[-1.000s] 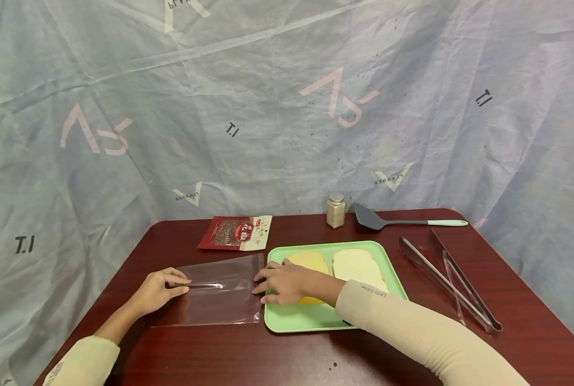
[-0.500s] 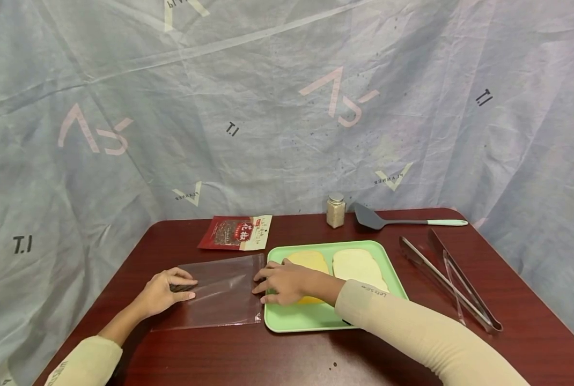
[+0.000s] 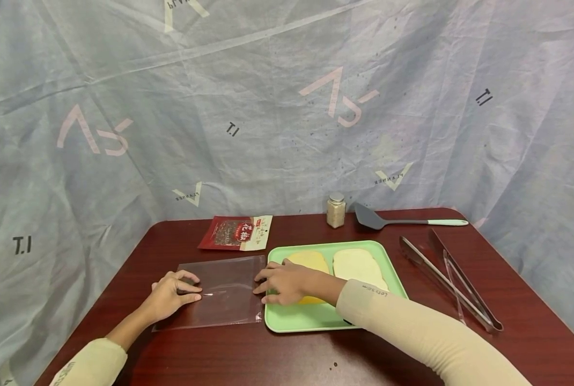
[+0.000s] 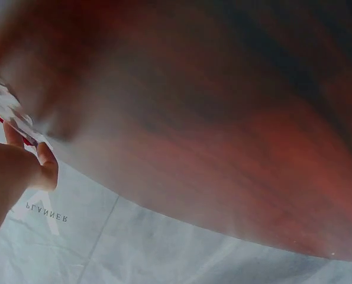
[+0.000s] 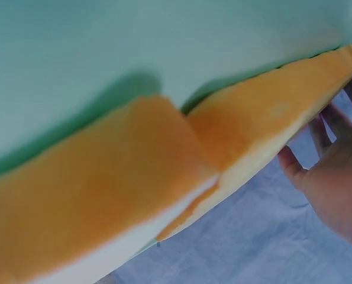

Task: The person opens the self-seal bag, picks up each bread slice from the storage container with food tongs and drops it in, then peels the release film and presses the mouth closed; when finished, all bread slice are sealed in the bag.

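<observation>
A clear plastic bag (image 3: 229,308) lies flat on the dark red table, its right edge beside the green tray (image 3: 292,323). My left hand (image 3: 168,295) is over the bag's left part, fingertips and thumb on the film, slightly spread. In the left wrist view, clear film (image 4: 13,106) shows at the fingertips. My right hand (image 3: 284,284) reaches over the tray's left rim, fingers spread loosely, fingertips beside the bag's right edge. Under that hand lies a yellow-topped bread slice (image 3: 311,260), partly hidden; a paler bread slice (image 3: 359,268) sits to its right. Both show brown crusts in the right wrist view.
A red and white spice packet (image 3: 236,233) lies behind the bag. Behind the tray stand a small glass jar (image 3: 336,212) and a dark spatula (image 3: 371,217) with a pale handle. Metal tongs (image 3: 453,287) lie to the right. Grey cloth (image 3: 267,107) hangs behind the table.
My left hand has let go of the pinched fold of film, spread its fingers and shifted a little right over the bag. The right hand has stayed in place.
</observation>
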Available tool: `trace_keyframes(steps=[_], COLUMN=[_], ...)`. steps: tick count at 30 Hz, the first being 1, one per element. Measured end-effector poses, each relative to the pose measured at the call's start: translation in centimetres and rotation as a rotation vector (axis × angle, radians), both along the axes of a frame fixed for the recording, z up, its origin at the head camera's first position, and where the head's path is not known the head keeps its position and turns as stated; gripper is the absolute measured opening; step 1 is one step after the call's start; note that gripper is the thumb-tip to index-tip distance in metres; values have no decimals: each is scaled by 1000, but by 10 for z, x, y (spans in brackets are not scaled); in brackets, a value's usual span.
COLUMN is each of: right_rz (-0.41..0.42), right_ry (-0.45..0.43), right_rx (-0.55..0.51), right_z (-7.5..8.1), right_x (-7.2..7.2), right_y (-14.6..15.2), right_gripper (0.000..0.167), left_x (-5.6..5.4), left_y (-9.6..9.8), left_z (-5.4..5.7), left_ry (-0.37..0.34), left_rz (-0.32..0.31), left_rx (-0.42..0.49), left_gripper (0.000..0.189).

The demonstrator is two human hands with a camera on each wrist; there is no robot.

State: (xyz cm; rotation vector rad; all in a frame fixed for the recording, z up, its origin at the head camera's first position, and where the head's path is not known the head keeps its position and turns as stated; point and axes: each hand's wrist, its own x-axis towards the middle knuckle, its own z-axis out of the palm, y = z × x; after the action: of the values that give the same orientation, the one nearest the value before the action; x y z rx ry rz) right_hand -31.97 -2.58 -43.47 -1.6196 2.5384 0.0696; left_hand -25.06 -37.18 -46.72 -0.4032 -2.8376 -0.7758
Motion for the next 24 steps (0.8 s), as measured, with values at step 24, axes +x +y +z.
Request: trace_keyframes(steps=[24], right_rz=[-6], right_ry=[-3], right_rx=[5], right_z=[0], right_x=[0], right_y=[0], right_gripper=[40], left_x=[0], left_y=[1], left_z=[3], left_ry=[35], left_rz=[12], left_rx=[197], left_gripper=[10])
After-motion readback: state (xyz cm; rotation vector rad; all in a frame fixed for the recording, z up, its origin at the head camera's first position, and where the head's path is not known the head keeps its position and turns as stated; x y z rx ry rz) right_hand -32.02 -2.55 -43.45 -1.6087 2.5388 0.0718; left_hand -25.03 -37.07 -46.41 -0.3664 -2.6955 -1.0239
